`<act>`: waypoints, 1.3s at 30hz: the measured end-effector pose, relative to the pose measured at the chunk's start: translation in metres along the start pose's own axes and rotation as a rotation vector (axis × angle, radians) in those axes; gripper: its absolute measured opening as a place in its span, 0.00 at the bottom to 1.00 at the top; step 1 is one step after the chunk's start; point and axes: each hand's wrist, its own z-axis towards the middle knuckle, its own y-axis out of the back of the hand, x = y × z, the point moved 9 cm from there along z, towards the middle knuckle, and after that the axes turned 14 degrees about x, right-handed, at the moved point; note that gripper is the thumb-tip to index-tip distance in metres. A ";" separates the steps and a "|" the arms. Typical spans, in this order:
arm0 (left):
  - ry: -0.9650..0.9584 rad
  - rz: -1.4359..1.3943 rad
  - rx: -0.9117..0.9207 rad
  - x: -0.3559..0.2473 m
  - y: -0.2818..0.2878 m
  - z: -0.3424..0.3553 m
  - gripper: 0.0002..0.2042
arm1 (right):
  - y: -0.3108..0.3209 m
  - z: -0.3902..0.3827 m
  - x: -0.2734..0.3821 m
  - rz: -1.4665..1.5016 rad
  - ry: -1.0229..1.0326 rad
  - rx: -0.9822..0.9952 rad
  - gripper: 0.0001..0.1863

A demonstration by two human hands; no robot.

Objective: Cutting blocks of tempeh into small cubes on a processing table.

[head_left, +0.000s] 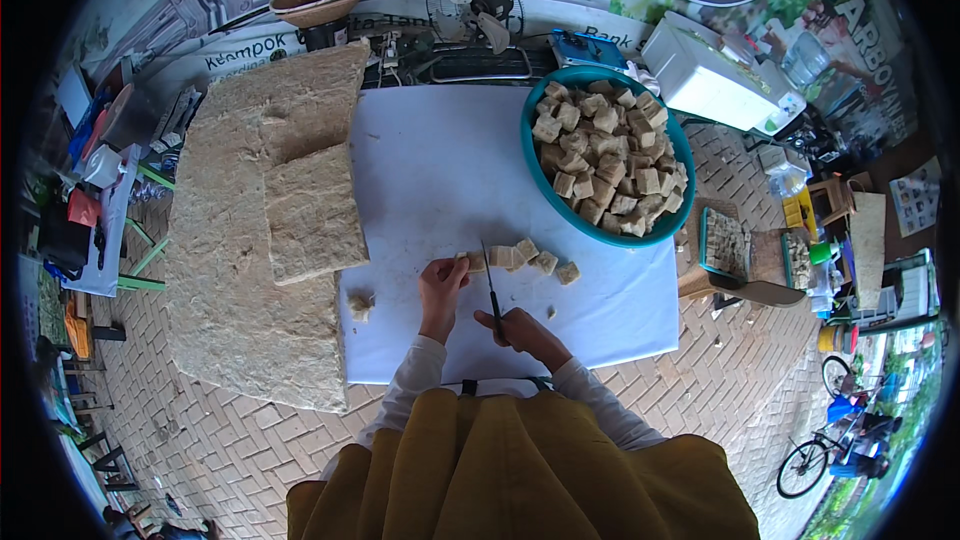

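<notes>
My left hand (440, 295) pinches a short beige fibrous piece (475, 262) lying on the white cloth-covered table (430, 160). My right hand (515, 330) grips a black-handled knife (491, 288), its thin blade pointing away from me just at that piece. A row of cut cubes (523, 255) lies to the right of the blade, and a loose chunk (359, 306) sits at the left. Large beige fibrous slabs (240, 320) cover the left side, with a smaller slab on top. A teal round tub (530, 150) full of similar cubes stands at the back right.
Behind the table are a fan (475, 5), stacked baskets (318, 0) and a white box (700, 70). At the right stand trays of cubes (725, 240) and bicycles (800, 465). A cluttered side table (95, 270) is at the left, on brick paving (230, 440).
</notes>
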 end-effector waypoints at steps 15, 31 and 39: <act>-0.068 0.242 -0.139 -0.015 0.021 -0.004 0.17 | 0.014 -0.049 -0.015 -0.121 0.087 0.004 0.29; -0.409 0.802 0.117 -0.035 -0.043 -0.019 0.13 | 0.096 -0.134 -0.074 -0.054 0.107 -0.388 0.20; -0.333 0.862 0.215 -0.022 -0.066 -0.027 0.12 | 0.122 -0.151 -0.110 -0.043 0.098 -0.427 0.21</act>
